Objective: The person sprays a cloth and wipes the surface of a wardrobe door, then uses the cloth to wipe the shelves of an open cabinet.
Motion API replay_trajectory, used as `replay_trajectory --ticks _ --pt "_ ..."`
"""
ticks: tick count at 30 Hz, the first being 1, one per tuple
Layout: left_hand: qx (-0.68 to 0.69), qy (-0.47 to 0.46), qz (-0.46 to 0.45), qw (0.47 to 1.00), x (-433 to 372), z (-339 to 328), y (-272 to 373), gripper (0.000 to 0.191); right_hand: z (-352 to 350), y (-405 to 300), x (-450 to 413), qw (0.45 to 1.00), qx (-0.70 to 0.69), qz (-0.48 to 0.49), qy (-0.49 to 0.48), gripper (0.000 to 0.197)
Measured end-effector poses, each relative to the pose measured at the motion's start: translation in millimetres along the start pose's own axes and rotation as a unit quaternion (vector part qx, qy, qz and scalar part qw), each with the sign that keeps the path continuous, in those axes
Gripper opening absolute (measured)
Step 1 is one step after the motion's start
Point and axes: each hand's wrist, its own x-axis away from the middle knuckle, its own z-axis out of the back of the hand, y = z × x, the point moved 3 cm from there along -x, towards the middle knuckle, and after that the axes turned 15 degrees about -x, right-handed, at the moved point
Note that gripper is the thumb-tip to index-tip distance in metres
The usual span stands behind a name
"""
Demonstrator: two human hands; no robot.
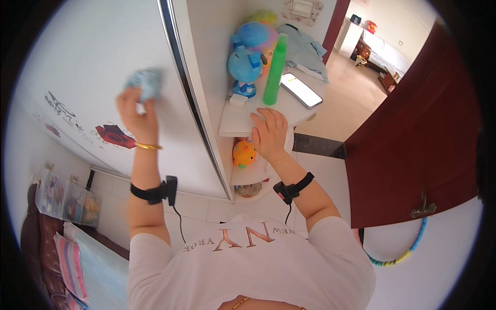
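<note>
My left hand (140, 116) grips a crumpled light-blue cloth (146, 83) at the white sliding wardrobe door (116, 46); cloth and fingers are slightly blurred. A printed red rose (114, 135) decorates the door beside my wrist. My right hand (270, 133) rests, fingers spread, on the front edge of a white corner shelf (236, 123) and holds nothing. Just beyond its fingers stand a green spray bottle (274, 73) and a small white box-shaped object (238, 100). A smartphone (301, 90) with a lit screen lies to the right of the bottle.
Blue plush toys (245, 64) and folded grey-blue clothing (304, 50) occupy the shelf's back. An orange toy (244, 153) sits one shelf below. At right a dark red door (418, 128) stands ajar, a hula hoop (395, 260) behind it. A bed (104, 275) is lower left.
</note>
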Motion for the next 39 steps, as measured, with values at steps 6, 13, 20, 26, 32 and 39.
replay_trajectory --ticks 6,13,20,26,32,39 --pt "0.020 -0.085 0.057 0.995 107.0 1.7 -21.3 0.025 -1.8 0.6 5.1 0.997 -0.081 0.001 0.005 0.032" --pt "0.008 -0.261 0.220 0.940 136.6 39.3 -91.8 0.027 -14.4 -57.2 -4.6 0.959 -0.273 0.071 0.024 0.027" --pt "0.090 -0.402 0.051 0.910 79.5 115.8 -84.9 0.042 -101.5 -209.4 -60.9 0.922 -0.356 0.041 -0.150 0.040" --pt "0.110 -0.303 0.003 0.947 78.1 200.0 -165.2 0.044 -200.3 -307.1 -90.6 0.883 -0.412 0.072 -0.215 0.047" --pt "0.067 -0.206 -0.029 0.976 72.3 269.3 -262.9 0.042 -273.0 -389.7 -116.5 0.814 -0.493 -0.003 -0.308 0.045" --pt "0.010 -0.146 0.135 0.980 60.2 300.5 -339.7 0.034 -269.2 -327.2 -245.3 0.986 -0.140 0.057 0.075 0.047"
